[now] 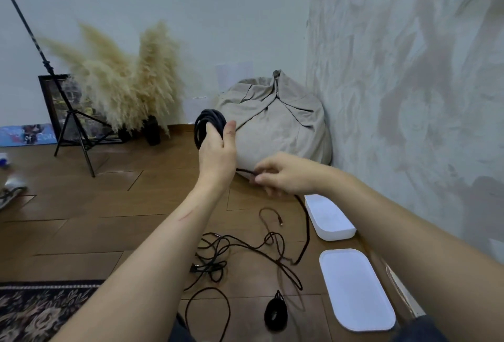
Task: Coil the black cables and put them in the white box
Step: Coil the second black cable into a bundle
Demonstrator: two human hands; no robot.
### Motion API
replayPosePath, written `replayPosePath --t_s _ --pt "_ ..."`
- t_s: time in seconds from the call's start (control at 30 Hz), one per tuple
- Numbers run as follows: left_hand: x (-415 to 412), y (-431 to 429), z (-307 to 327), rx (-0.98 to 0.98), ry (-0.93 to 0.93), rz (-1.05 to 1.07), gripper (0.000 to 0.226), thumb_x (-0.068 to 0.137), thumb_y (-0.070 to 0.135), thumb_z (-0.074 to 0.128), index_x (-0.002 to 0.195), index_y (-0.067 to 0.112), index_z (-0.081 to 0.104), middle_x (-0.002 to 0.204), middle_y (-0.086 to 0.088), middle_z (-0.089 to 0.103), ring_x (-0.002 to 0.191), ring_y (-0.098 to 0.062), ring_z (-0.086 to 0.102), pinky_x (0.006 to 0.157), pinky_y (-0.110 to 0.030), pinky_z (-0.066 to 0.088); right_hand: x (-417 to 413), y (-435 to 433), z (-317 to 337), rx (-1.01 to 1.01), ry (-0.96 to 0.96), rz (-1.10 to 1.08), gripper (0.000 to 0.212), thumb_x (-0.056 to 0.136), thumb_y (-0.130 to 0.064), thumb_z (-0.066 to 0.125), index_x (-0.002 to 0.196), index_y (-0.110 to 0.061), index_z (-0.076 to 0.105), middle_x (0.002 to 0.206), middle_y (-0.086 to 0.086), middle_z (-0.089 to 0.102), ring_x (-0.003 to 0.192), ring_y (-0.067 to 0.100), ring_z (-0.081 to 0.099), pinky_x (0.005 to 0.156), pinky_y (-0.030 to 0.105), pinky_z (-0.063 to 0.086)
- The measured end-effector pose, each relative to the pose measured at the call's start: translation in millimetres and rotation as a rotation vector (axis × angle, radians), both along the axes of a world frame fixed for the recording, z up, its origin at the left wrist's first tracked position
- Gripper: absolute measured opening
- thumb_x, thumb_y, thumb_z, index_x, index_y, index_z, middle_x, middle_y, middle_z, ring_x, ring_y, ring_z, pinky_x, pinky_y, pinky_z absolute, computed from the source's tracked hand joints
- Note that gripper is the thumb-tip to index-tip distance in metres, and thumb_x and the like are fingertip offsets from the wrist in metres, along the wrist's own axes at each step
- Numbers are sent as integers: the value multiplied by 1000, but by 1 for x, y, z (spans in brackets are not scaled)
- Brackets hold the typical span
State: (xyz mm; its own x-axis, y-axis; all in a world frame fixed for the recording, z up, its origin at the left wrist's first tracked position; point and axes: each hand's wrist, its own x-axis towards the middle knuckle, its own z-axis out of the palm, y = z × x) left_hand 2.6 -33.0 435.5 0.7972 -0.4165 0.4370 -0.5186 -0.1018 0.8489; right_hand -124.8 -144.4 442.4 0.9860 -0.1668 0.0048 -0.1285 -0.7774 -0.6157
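While the left hand (216,148) grips the coiled black cable (208,126) aloft, right hand (283,175) fingers pinch its trailing run; loose cables (218,254) lie on the floor (109,205) near the white box (335,232)

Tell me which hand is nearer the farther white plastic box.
Right. The right hand pinches a black cable strand right by the box; the left hand grips the black coil farther left.

Left hand (216,150) and right hand (283,175) on bare forearms (152,254), a thin scratch (185,215) along the left, dark clothing (417,328) below
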Motion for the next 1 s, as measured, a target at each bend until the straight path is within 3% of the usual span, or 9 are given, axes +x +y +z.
replayPosePath --t_s 0.07,0.13,0.27,0.33,0.4,0.6,0.73,0.83,1.0 --pt "-2 -2 -6 32 15 -30 71 107 52 34 159 6 21 158 -7 39 147 -22 33 109 -28 27 -1 -2 15 -271 -128 -4 23 103 -27 53 114 -19 72 96 -1 73 83 13 62 72 24 42" --pt "-8 -6 -9 62 1 -92 60 108 48 36 151 7 36 138 3 48 130 -12 42 96 -26 31 -4 0 24 -411 -229 -13 25 103 -28 52 114 -23 73 104 -5 73 92 12 61 75 27 41" --pt "-18 -15 -10 47 99 -240 64 103 60 34 139 9 51 129 1 60 124 -16 54 103 -35 40 -7 -9 29 -387 -419 -57 17 99 -25 60 102 -26 77 61 -30 54 69 -11 52 65 13 35" --pt "-22 -17 -12 45 101 -318 64 102 62 31 116 7 60 97 2 64 92 -15 58 86 -40 43 -8 -17 29 -341 -463 -105 10 94 -27 67 94 -25 77 61 -23 58 69 -1 57 68 20 41" --pt "-30 -17 -13 37 129 -422 65 103 62 27 108 7 61 77 3 52 73 -16 45 73 -41 35 -10 -25 28 -202 -492 -167 9 86 -30 75 86 -23 69 67 -11 66 69 7 61 73 35 49" --pt "-56 -13 -4 12 316 -593 49 111 46 24 101 11 57 80 -7 43 72 -22 38 74 -38 33 -19 -43 23 46 -469 -184 16 77 -35 82 79 -24 71 63 -10 64 65 11 54 72 38 44" --pt "-54 -7 -2 45 317 -624 45 109 49 31 108 11 55 85 -7 44 84 -26 37 82 -42 35 -23 -44 23 202 -437 -150 23 79 -41 81 81 -19 73 79 7 72 81 32 62 81 49 50" --pt "-51 -6 -4 29 305 -545 45 107 51 34 105 13 57 84 -4 52 80 -22 46 83 -38 37 -26 -42 30 227 -398 -89 15 94 -24 70 92 -10 72 77 0 65 66 6 53 66 27 43" --pt "-55 -9 -7 52 247 -576 58 95 64 33 105 12 57 81 -3 51 78 -20 46 78 -37 38 -32 -42 32 284 -371 -80 16 101 -18 58 100 -9 71 79 1 61 70 5 49 69 21 43"
